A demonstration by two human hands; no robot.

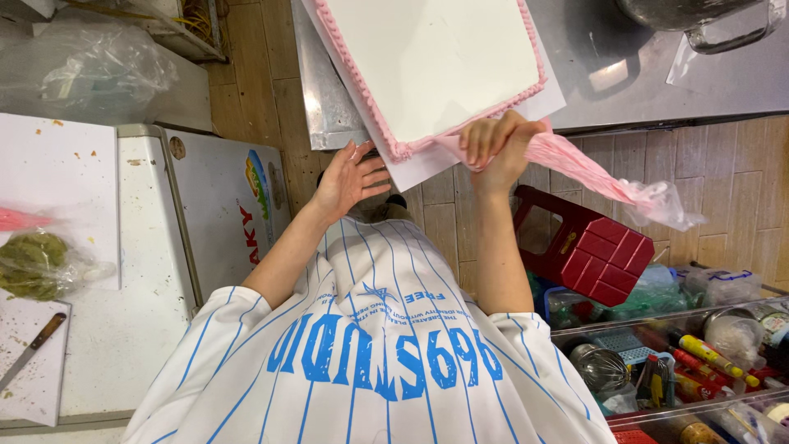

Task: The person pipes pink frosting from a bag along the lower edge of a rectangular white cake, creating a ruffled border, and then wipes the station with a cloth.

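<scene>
right hand [491, 148] clenched round pink piping bag [592, 168] at cake [427, 62] border; left hand [349, 177] spread open under board edge.

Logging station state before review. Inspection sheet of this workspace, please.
Surface: steel table; the cake board overhangs its edge.
Job's things: white cake with pink piped border; piping bag, pink filling.
Clutter: red stool; tool bins; knife on the left counter.
Grips: left hand open at the board's edge; right hand shut on the piping bag at the cake's corner.
Cables: yellow strands at top left, unclear.
Surroundings: plank floor; white chest freezer.
</scene>
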